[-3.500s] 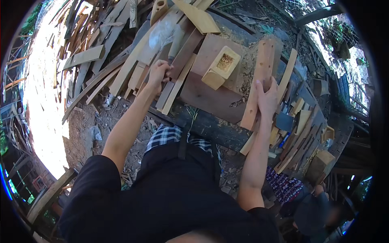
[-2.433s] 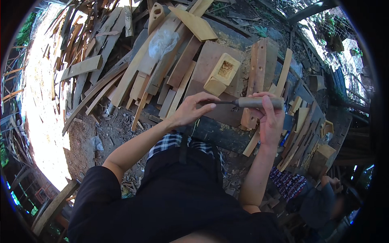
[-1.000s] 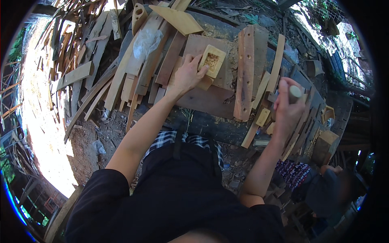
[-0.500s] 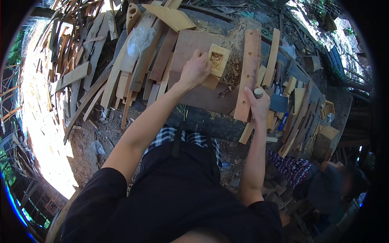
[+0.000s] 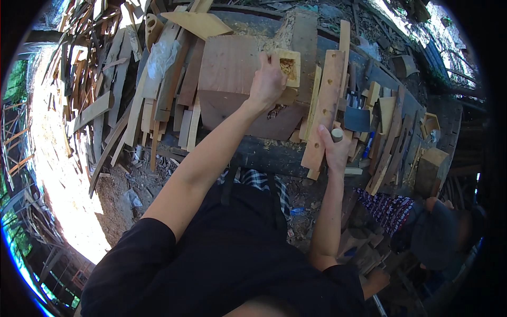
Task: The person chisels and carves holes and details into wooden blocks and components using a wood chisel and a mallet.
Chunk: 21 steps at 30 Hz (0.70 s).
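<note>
A pale wooden block (image 5: 296,78) with a square hollow stands on the bench, with loose chips inside the hollow. My left hand (image 5: 268,79) is closed on its left side. The fingertips are partly hidden. In my right hand (image 5: 338,152) is a round wooden handle (image 5: 337,134), end up. The rest of that tool is hidden by the hand. My right thumb lies against a long reddish plank (image 5: 328,98) with several holes along it. Whether the fingers also grip the plank I cannot tell. A broad brown wooden block (image 5: 227,66) stands left of the hollowed block.
Long offcuts (image 5: 174,79) lean at the left, with a clear plastic bag (image 5: 162,58) on them. Right of the plank lie a dark flat piece (image 5: 357,120), a blue marker (image 5: 368,145) and narrow strips. Another person (image 5: 433,232) is at the lower right.
My right hand has shifted the holed plank to the right, so it overlaps a thin strip. My left hand and the hollowed block have moved right relative to the brown block. The view has shifted.
</note>
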Tool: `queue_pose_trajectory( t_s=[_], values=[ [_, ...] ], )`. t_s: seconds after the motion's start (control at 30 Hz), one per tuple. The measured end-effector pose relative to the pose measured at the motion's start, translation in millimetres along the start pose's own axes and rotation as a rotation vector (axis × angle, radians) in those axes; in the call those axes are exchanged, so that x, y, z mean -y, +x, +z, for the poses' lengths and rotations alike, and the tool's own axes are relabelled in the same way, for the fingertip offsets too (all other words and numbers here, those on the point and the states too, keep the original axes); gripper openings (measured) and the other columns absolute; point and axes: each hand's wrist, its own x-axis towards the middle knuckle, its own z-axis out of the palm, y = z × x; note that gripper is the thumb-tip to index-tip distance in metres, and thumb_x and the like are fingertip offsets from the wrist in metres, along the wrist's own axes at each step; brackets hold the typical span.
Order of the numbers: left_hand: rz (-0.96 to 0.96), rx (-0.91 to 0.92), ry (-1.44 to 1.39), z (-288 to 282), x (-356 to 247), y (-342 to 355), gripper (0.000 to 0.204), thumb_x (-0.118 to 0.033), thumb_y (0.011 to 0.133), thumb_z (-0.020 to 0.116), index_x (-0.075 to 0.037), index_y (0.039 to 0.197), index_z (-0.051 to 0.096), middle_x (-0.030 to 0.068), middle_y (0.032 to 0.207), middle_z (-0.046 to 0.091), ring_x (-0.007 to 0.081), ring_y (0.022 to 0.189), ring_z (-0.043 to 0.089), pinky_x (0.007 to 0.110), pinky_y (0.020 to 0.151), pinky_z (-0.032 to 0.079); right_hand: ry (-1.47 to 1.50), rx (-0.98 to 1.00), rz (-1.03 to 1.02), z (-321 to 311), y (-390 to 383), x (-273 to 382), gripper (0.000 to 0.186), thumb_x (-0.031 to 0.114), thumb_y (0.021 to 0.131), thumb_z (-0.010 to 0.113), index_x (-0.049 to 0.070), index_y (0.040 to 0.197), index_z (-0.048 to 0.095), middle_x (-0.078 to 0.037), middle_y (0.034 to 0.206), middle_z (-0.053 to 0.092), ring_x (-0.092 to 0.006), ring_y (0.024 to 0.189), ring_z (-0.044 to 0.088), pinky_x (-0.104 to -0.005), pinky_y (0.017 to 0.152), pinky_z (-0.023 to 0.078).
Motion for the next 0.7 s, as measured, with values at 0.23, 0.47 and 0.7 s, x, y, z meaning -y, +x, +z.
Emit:
queue_pose_trajectory(
  t_s=[0.23, 0.47, 0.7],
  values=[
    [0.157, -0.110, 0.147, 1, -2, 27, 0.057, -0.009, 0.081, 0.059, 0.005, 0.128, 0.031, 0.0295, 0.118, 0.040, 0.0501, 0.078, 0.061, 0.053, 0.067, 0.053, 0.004, 0.006, -0.056, 4, 0, -8, 0.041, 0.033, 0.081, 0.073, -0.004, 0.099, 0.067, -0.006, 0.079, 0.067, -0.0117, 0.072, 0.060, -0.0294, 0.068, 0.049],
    [0.037, -0.025, 0.146, 15, -20, 15, 0.057, -0.012, 0.080, 0.058, 0.001, 0.130, 0.035, 0.0258, 0.117, 0.042, 0.0479, 0.085, 0.061, 0.052, 0.074, 0.053, 0.013, 0.007, -0.050, 2, 2, -8, 0.040, 0.032, 0.082, 0.072, -0.005, 0.096, 0.066, -0.006, 0.077, 0.065, -0.0112, 0.073, 0.059, -0.0293, 0.068, 0.048],
    [-0.094, 0.428, 0.264, -19, 6, 46, 0.047, -0.023, 0.087, 0.058, 0.003, 0.124, 0.047, 0.0261, 0.122, 0.040, 0.0437, 0.099, 0.059, 0.047, 0.081, 0.052, 0.170, -0.029, -0.090, 11, 1, 14, 0.038, 0.027, 0.083, 0.072, -0.005, 0.102, 0.065, -0.005, 0.080, 0.065, -0.0103, 0.075, 0.058, -0.0265, 0.069, 0.048]
  ],
)
